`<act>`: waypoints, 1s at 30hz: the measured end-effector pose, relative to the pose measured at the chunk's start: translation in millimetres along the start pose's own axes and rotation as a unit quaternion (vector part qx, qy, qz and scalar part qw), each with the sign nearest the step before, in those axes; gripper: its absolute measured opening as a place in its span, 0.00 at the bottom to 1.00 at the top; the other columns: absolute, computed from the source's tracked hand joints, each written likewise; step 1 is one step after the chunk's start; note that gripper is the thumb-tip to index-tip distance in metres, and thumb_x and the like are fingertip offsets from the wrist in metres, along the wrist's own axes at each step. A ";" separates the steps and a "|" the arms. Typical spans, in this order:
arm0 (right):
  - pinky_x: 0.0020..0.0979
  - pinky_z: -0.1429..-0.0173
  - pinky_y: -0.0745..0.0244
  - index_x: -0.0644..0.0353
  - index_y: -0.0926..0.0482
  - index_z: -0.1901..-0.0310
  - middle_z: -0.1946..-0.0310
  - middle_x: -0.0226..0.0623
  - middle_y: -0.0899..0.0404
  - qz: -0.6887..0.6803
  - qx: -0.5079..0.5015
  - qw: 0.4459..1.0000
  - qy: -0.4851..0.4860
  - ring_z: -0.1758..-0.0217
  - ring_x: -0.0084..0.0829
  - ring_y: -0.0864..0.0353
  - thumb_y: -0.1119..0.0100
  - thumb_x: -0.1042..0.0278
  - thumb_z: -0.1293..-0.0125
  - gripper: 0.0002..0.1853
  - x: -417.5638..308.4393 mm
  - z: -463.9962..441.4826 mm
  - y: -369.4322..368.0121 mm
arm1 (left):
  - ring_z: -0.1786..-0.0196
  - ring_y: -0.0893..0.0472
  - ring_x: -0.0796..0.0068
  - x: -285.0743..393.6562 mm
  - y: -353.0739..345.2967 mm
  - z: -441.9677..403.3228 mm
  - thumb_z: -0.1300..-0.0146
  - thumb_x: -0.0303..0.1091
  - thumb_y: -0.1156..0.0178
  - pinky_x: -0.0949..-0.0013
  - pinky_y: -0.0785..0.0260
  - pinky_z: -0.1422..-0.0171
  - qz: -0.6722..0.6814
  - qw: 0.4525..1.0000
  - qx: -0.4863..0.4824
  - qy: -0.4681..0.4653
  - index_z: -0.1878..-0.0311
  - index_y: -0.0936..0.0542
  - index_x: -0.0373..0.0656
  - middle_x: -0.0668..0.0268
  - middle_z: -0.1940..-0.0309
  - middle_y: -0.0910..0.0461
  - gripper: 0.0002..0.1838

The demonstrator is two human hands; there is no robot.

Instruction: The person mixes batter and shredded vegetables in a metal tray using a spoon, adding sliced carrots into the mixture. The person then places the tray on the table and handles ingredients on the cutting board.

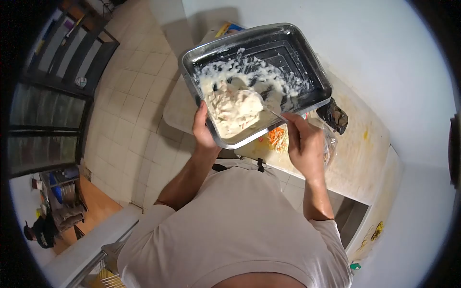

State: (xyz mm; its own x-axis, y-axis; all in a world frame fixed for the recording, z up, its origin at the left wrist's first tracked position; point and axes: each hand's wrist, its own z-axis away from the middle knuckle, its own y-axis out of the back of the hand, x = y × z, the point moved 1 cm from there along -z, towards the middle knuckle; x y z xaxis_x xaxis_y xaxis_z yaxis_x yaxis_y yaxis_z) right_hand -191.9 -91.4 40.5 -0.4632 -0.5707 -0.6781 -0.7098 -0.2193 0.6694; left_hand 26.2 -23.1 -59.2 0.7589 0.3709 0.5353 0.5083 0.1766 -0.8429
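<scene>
A rectangular metal tray (300, 53) is held tilted above the counter, with its near left corner lowest. My left hand (204, 128) grips that corner, thumb over the rim and the other fingers hidden beneath. Thick, creamy, pale batter (230, 113) with small orange and green bits is heaped at the left end; white smears streak the rest of the base. My right hand (303, 144) is closed around the handle of a metal spoon (273, 112), whose bowl lies in the batter. Shredded carrot and pale vegetable (277, 139) lie on the counter below the tray.
The pale counter (360, 163) runs along a white wall. A black plastic bag (333, 115) and a clear plastic bag (330, 144) rest on it beside my right hand. Tiled floor (129, 105) stretches to the left, with dark shelving (72, 57) beyond.
</scene>
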 end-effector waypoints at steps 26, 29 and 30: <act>0.38 0.66 0.24 0.57 0.14 0.52 0.68 0.44 0.14 0.194 0.120 0.973 -0.047 0.70 0.47 0.15 0.39 0.81 0.34 0.12 0.9 -7.4 -3.9 | 0.36 0.21 0.59 19.6 7.1 -11.7 0.20 0.50 0.58 0.57 0.30 0.30 0.050 0.996 0.027 0.066 0.30 0.29 0.35 0.55 0.35 0.22 0.29; 0.41 0.66 0.22 0.57 0.15 0.51 0.68 0.46 0.14 0.125 0.054 0.990 -0.029 0.70 0.48 0.15 0.39 0.81 0.39 0.15 2.8 -1.5 -12.0 | 0.36 0.21 0.58 13.7 7.7 -9.6 0.21 0.50 0.59 0.55 0.31 0.29 0.011 0.997 0.068 0.047 0.30 0.30 0.35 0.54 0.34 0.23 0.30; 0.43 0.65 0.20 0.56 0.15 0.51 0.67 0.46 0.14 0.094 0.028 0.995 -0.019 0.70 0.48 0.15 0.39 0.82 0.41 0.17 1.1 1.4 -14.2 | 0.35 0.22 0.58 13.9 6.8 -8.9 0.21 0.50 0.58 0.56 0.32 0.28 0.006 0.998 0.049 0.043 0.29 0.30 0.35 0.54 0.34 0.24 0.30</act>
State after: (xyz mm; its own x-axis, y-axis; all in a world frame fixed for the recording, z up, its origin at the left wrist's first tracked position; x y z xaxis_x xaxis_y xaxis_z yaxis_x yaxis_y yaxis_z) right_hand -183.1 -87.8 29.8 -0.6093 -0.5676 -0.5537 -0.6362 -0.0669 0.7686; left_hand 43.8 -24.9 -57.0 0.7987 0.2939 0.5250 0.4609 0.2621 -0.8479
